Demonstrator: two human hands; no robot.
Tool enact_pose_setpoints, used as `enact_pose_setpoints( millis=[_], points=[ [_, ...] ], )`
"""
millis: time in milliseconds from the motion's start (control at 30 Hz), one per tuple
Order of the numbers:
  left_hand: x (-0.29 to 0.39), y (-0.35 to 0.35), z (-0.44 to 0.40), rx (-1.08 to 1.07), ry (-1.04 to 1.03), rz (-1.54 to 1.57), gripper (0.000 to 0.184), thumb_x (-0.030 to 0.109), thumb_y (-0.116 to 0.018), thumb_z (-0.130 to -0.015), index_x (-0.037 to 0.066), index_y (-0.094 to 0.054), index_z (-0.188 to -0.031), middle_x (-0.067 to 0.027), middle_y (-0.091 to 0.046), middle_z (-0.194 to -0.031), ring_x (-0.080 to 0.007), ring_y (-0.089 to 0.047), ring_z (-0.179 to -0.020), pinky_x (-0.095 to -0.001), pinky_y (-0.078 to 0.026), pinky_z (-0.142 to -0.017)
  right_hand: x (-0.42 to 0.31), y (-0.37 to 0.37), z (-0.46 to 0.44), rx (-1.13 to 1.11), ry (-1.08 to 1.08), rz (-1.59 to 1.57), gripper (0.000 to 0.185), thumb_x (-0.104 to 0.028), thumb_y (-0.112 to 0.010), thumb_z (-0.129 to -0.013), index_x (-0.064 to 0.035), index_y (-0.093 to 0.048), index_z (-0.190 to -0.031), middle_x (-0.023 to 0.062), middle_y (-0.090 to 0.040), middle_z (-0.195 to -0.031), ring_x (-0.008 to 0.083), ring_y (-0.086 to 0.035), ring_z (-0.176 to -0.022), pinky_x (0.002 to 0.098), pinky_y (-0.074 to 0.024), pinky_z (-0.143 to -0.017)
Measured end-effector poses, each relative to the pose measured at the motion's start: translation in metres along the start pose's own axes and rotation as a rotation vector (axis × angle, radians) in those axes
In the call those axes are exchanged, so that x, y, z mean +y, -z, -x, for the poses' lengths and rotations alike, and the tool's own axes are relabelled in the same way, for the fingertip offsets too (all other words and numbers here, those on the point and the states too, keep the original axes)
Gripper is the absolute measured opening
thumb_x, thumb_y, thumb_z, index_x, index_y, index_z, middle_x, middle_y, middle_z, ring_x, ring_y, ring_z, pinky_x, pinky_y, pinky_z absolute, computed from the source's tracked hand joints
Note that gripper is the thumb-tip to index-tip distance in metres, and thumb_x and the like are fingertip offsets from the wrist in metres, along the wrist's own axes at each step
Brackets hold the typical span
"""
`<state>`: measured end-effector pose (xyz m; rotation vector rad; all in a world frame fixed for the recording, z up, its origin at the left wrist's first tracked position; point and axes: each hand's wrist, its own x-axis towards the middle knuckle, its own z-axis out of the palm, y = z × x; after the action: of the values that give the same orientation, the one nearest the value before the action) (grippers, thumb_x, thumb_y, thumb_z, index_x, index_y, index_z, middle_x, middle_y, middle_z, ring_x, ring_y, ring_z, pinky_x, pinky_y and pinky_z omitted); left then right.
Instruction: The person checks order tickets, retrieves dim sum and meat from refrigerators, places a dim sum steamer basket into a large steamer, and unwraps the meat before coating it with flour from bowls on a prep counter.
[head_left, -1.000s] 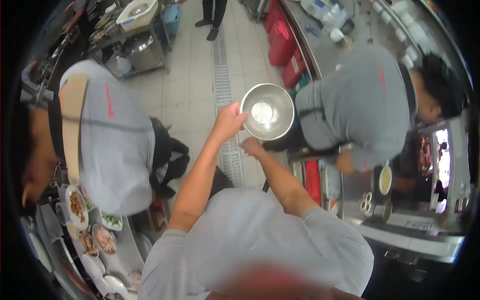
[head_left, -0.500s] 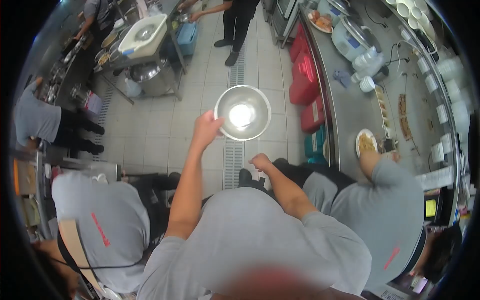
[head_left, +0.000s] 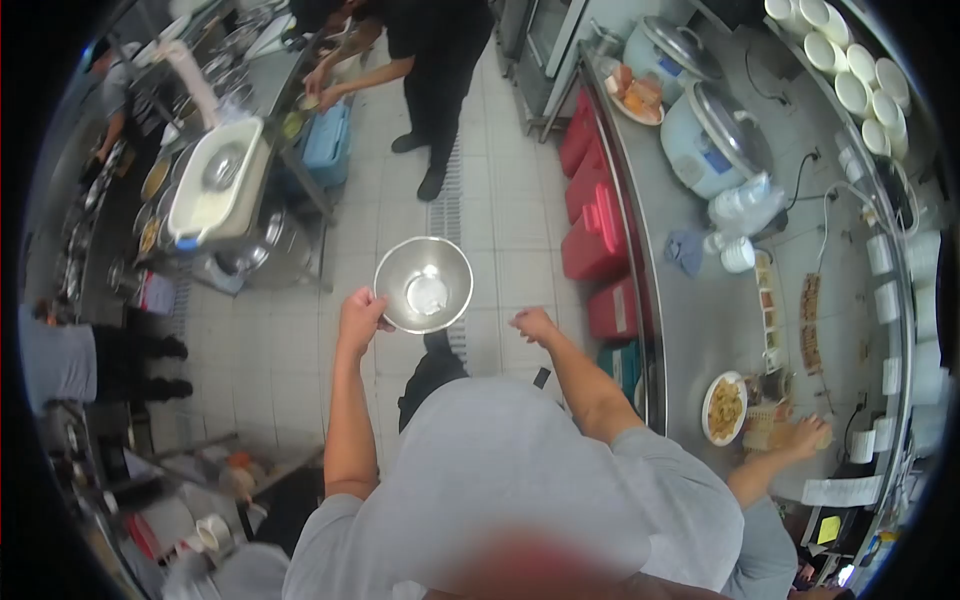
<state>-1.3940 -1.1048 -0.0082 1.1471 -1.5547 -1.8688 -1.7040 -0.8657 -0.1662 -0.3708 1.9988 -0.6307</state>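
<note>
A steel mixing bowl (head_left: 425,285) hangs over the floor in front of me, with light glaring off its inside bottom; I see nothing in it. My left hand (head_left: 360,320) is closed on the bowl's near left rim, thumb over the edge. Apart from the bowl, to its right, my right hand (head_left: 535,325) is held in the air with its fingers curled in and nothing visible in them.
On the right runs a steel counter (head_left: 690,330) with a plate of food (head_left: 724,408), rice cookers (head_left: 705,135) and a co-worker's hand (head_left: 805,438). Red bins (head_left: 595,240) stand beneath. Ahead stands a person in black (head_left: 440,80). A white tub (head_left: 220,180) is at left.
I have moved forward along the aisle, and the bowl has shifted left and lower in view. The co-worker on the right has taken a hand from the plate of food.
</note>
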Motion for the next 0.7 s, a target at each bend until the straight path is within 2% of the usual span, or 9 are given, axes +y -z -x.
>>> enact_pose_setpoints(
  millis=[67, 167, 233, 333, 400, 500, 567, 633, 700],
  points=[
    [0.014, -0.011, -0.062, -0.076, 0.019, -0.027, 0.018, 0.012, -0.064, -0.088, 0.002, -0.054, -0.076, -0.0064, -0.059, -0.069, -0.0135, -0.06, -0.055, -0.0298, -0.055, -0.048, -0.029, 0.029, -0.026, -0.001, -0.037, 0.017, 0.046, -0.03, -0.077, -0.083, 0.0028, -0.065, -0.114, 0.0113, -0.067, -0.094, 0.0202, -0.063, -0.074, 0.0357, -0.0545, -0.062],
    [0.081, -0.048, -0.166, -0.18, -0.042, -0.132, 0.016, 0.012, -0.062, -0.086, 0.0, -0.055, -0.077, -0.0076, -0.06, -0.067, -0.0145, -0.06, -0.053, -0.0304, -0.054, -0.046, -0.074, 0.083, -0.063, 0.07, -0.082, -0.044, 0.044, -0.03, -0.077, -0.083, 0.0018, -0.066, -0.112, 0.0096, -0.066, -0.092, 0.0192, -0.062, -0.073, 0.0342, -0.0531, -0.059],
    [0.131, -0.07, -0.221, -0.238, -0.087, -0.254, 0.017, 0.012, -0.061, -0.085, -0.001, -0.055, -0.077, -0.0088, -0.06, -0.066, -0.0153, -0.061, -0.051, -0.031, -0.053, -0.046, -0.095, 0.121, -0.088, 0.127, -0.057, -0.129, 0.043, -0.03, -0.077, -0.083, 0.0008, -0.066, -0.111, 0.0084, -0.066, -0.091, 0.0184, -0.062, -0.073, 0.0336, -0.0523, -0.058],
    [0.172, -0.102, -0.314, -0.352, -0.155, -0.398, 0.015, 0.013, -0.062, -0.085, 0.001, -0.056, -0.077, -0.0036, -0.057, -0.064, -0.0114, -0.058, -0.05, -0.0274, -0.049, -0.043, -0.139, 0.165, -0.12, 0.207, -0.029, -0.246, 0.042, -0.03, -0.078, -0.083, 0.0001, -0.066, -0.111, 0.0071, -0.066, -0.091, 0.0173, -0.062, -0.073, 0.033, -0.0517, -0.058],
    [0.196, -0.13, -0.369, -0.385, -0.159, -0.43, 0.015, 0.013, -0.061, -0.086, 0.001, -0.056, -0.078, -0.0034, -0.057, -0.064, -0.0113, -0.058, -0.05, -0.0273, -0.048, -0.043, -0.162, 0.196, -0.156, 0.256, -0.011, -0.301, 0.042, -0.03, -0.077, -0.084, -0.0004, -0.066, -0.112, 0.0066, -0.067, -0.092, 0.0162, -0.062, -0.075, 0.0322, -0.0517, -0.06],
    [0.222, -0.177, -0.435, -0.41, -0.145, -0.445, 0.016, 0.013, -0.061, -0.086, 0.002, -0.054, -0.077, -0.0027, -0.057, -0.063, -0.0107, -0.058, -0.05, -0.0272, -0.049, -0.043, -0.215, 0.252, -0.211, 0.319, 0.136, -0.375, 0.043, -0.03, -0.077, -0.084, 0.0012, -0.068, -0.112, 0.006, -0.066, -0.084, 0.0122, -0.061, -0.067, 0.028, -0.0492, -0.052],
    [0.237, -0.202, -0.483, -0.391, -0.153, -0.443, 0.017, 0.012, -0.062, -0.086, 0.003, -0.053, -0.075, -0.0022, -0.056, -0.063, -0.0102, -0.057, -0.05, -0.0269, -0.049, -0.044, -0.271, 0.298, -0.245, 0.348, 0.178, -0.365, 0.048, -0.029, -0.077, -0.083, 0.0029, -0.065, -0.118, 0.0076, -0.068, -0.091, 0.015, -0.064, -0.074, 0.0302, -0.0524, -0.061],
    [0.246, -0.235, -0.545, -0.348, -0.142, -0.432, 0.018, 0.012, -0.062, -0.086, 0.004, -0.051, -0.073, -0.0018, -0.055, -0.063, -0.0097, -0.057, -0.05, -0.0265, -0.05, -0.044, -0.341, 0.379, -0.328, 0.403, 0.363, -0.25, 0.057, -0.031, -0.077, -0.082, 0.0054, -0.061, -0.124, 0.0121, -0.07, -0.099, 0.0206, -0.067, -0.086, 0.0333, -0.054, -0.074],
    [0.259, -0.252, -0.586, -0.303, -0.153, -0.382, 0.015, 0.01, -0.063, -0.083, 0.001, -0.052, -0.077, -0.0035, -0.056, -0.065, -0.012, -0.059, -0.052, -0.0278, -0.052, -0.045, -0.414, 0.438, -0.363, 0.472, 0.446, -0.092, 0.065, -0.034, -0.077, -0.081, 0.0061, -0.057, -0.129, 0.017, -0.071, -0.105, 0.0248, -0.067, -0.097, 0.0351, -0.0523, -0.085]
  ],
)
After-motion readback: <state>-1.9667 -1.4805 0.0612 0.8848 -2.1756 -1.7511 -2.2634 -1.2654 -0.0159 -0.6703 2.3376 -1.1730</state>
